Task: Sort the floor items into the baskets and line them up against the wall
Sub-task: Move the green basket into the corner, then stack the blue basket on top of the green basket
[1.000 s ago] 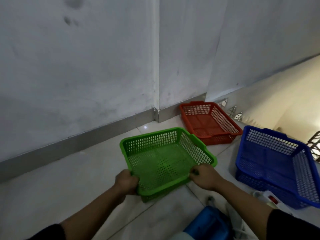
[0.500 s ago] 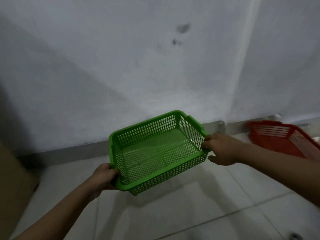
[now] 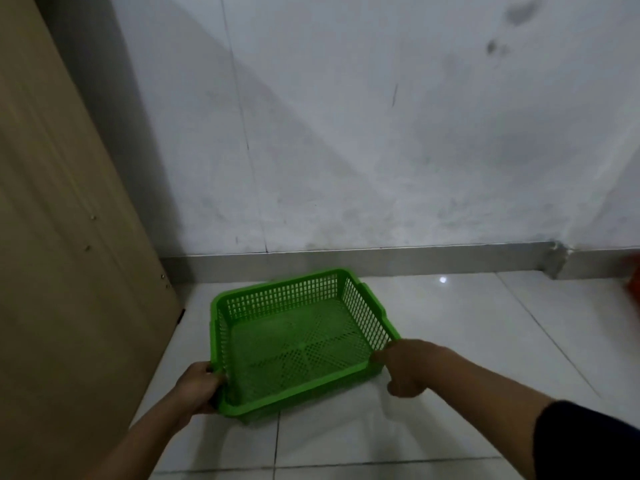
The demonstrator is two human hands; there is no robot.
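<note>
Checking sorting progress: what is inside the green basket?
Nothing: the green basket shows only its bare mesh floor. The left hand and right hand grip its near corners. The tiles beneath are mostly covered.

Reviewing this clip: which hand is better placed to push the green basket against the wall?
Neither alone: left hand and right hand each grip a near corner of the green basket, so a two-handed push toward the wall looks likeliest.

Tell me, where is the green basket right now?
The green basket sits low in the middle of the head view, held by the left hand and right hand, just short of the baseboard, beside a wooden panel.
</note>
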